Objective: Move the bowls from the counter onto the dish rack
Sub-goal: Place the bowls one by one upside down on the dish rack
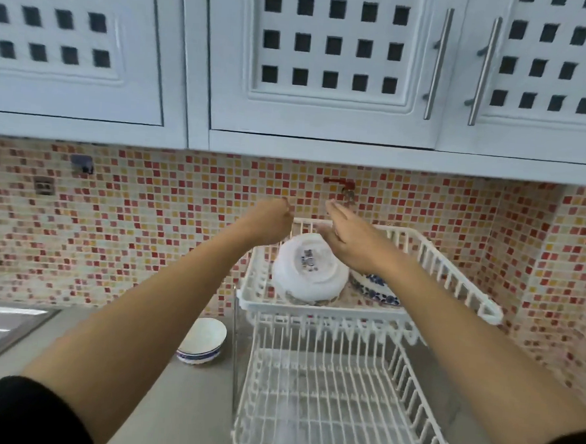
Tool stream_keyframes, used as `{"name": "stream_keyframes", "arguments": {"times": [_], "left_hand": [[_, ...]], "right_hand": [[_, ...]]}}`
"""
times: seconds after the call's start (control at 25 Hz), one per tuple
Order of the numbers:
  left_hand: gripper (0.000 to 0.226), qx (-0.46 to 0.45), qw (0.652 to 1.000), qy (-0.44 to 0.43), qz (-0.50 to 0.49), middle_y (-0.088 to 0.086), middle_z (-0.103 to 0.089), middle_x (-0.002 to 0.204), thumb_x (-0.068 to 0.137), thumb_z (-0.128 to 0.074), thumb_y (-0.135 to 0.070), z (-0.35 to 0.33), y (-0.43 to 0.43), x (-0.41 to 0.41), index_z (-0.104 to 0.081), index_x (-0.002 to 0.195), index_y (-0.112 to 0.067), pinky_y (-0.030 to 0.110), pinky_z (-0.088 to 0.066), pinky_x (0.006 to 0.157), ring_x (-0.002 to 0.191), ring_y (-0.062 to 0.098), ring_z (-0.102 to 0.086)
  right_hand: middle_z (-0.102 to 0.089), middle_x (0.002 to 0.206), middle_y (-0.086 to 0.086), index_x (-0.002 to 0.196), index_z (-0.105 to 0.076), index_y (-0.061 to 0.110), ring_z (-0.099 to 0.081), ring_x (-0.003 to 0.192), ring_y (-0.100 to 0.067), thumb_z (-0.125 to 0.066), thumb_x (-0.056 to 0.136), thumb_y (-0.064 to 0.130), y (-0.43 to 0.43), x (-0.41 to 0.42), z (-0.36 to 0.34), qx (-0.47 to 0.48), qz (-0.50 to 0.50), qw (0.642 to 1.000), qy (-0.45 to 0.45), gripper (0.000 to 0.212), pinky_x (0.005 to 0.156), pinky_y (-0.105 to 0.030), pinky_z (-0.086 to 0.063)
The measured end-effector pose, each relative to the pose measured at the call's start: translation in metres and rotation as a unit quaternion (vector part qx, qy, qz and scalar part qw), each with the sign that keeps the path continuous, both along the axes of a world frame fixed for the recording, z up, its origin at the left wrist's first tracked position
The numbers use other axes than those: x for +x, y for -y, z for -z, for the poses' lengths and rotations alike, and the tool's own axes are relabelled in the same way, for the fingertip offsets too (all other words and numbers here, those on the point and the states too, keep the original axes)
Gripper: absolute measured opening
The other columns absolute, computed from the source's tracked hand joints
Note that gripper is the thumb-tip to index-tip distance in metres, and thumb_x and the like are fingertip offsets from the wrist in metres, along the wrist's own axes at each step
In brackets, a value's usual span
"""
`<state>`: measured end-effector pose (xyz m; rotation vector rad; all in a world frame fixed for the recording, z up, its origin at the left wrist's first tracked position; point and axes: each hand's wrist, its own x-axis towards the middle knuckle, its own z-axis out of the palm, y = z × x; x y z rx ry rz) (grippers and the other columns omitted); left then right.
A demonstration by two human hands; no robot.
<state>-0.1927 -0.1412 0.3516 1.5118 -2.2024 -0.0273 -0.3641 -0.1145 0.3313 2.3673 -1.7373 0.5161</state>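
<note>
White bowl (309, 269), upturned on the upper tier of the dish rack (453, 262), foot ring and label facing the camera; a blue-patterned bowl (375, 287) lies just beside it on the right. One more bowl (205, 341), white with a blue band, sits upright on the tabletop (177, 403), just left of the rack. These appear to be glazed ceramic: rigid, moderately heavy, smooth and probably slippery, liable to chip against the wires. The rim, pinched between thumb and fingers, offers the surest hold. Left hand (267, 225) hovers above the upper tier with fingers curled inward, holding nothing visible; right hand (350, 240) hovers over the upturned bowl, fingers extended and close together, though blur leaves contact uncertain. The lower tier holds no bowls.
</note>
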Motion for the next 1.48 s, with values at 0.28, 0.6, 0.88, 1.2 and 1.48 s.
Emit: {"name": "stream_keyframes", "arguments": {"times": [0.28,0.6,0.88,1.2,1.48], "left_hand": [[0.040,0.037,0.996,0.013,-0.079,0.018,-0.055,0.134,0.100,-0.037,-0.020,0.039,-0.022,0.152,-0.050,0.131,0.001,0.032,-0.046,0.091,0.113,0.030,-0.058],[0.041,0.175,0.975,0.022,-0.135,0.022,-0.055,0.132,0.101,-0.034,-0.022,0.142,-0.004,0.238,-0.052,0.126,0.005,0.036,-0.044,0.094,0.120,0.034,-0.054],[0.040,0.249,0.951,-0.016,-0.181,0.022,-0.058,0.128,0.100,-0.032,-0.026,0.237,0.063,0.250,-0.055,0.121,0.000,0.034,-0.047,0.090,0.118,0.036,-0.055],[0.036,0.323,0.918,-0.096,-0.210,0.019,-0.059,0.126,0.098,-0.033,-0.015,0.328,0.159,0.235,-0.054,0.123,0.001,0.037,-0.043,0.098,0.117,0.034,-0.055],[0.043,0.365,0.885,-0.177,-0.228,0.022,-0.051,0.136,0.101,-0.031,-0.025,0.374,0.199,0.215,-0.043,0.133,0.002,0.039,-0.039,0.105,0.126,0.037,-0.049]], "right_hand": [[-0.012,0.161,-0.007,0.151,-0.012,0.010,-0.013,0.148,-0.021,-0.020,0.101,0.044,-0.025,0.161,0.039,-0.010,-0.027,0.995,0.099,0.061,0.119,-0.038,-0.017],[-0.015,0.159,-0.012,0.149,-0.013,0.004,-0.019,0.146,-0.028,-0.027,0.100,0.037,0.025,0.244,0.135,0.101,0.029,0.983,0.149,0.060,0.117,-0.042,-0.022],[-0.020,0.157,-0.015,0.149,-0.016,0.002,-0.022,0.144,-0.030,-0.033,0.099,0.034,0.108,0.258,0.244,0.183,0.151,0.951,0.198,0.061,0.116,-0.040,-0.024],[-0.040,0.146,-0.014,0.141,-0.032,0.004,-0.043,0.132,-0.029,-0.039,0.097,0.034,0.203,0.250,0.327,0.215,0.229,0.930,0.193,0.054,0.105,-0.035,-0.037],[-0.054,0.133,-0.020,0.131,-0.042,-0.002,-0.054,0.120,-0.035,-0.041,0.095,0.040,0.235,0.269,0.373,0.278,0.336,0.865,0.247,0.055,0.099,-0.039,-0.042]]}}
